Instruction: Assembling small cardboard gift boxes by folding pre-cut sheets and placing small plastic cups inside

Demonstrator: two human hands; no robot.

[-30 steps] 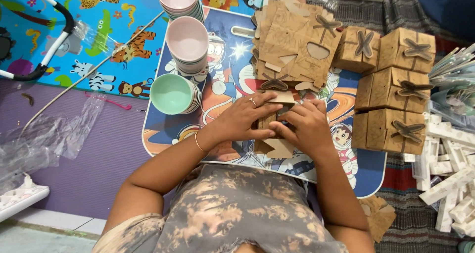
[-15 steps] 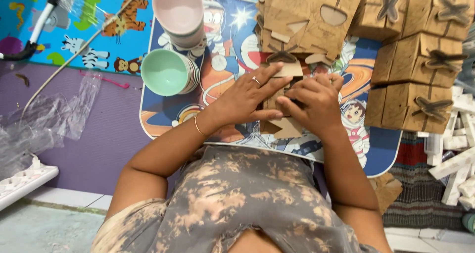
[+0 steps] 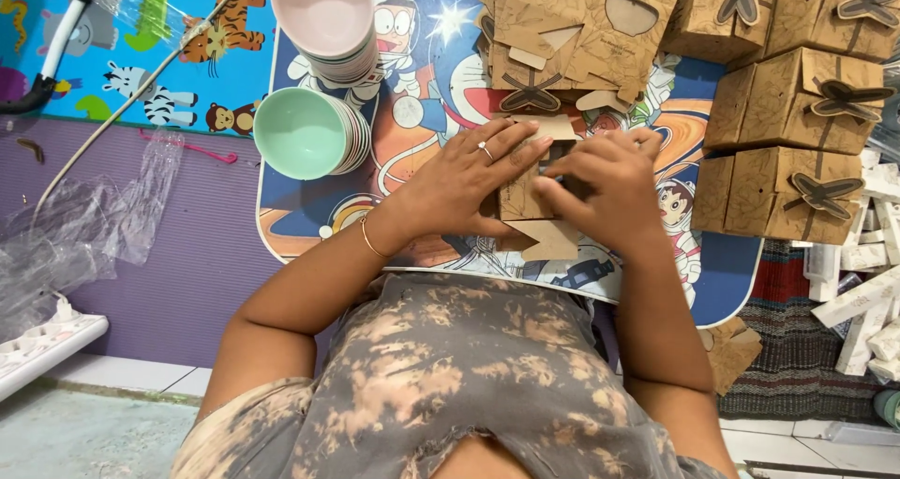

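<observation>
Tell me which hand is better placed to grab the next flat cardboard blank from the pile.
Probably the right hand: it sits almost directly below the pile of flat blanks, while the left hand lies flat, pinning the half-folded box.
</observation>
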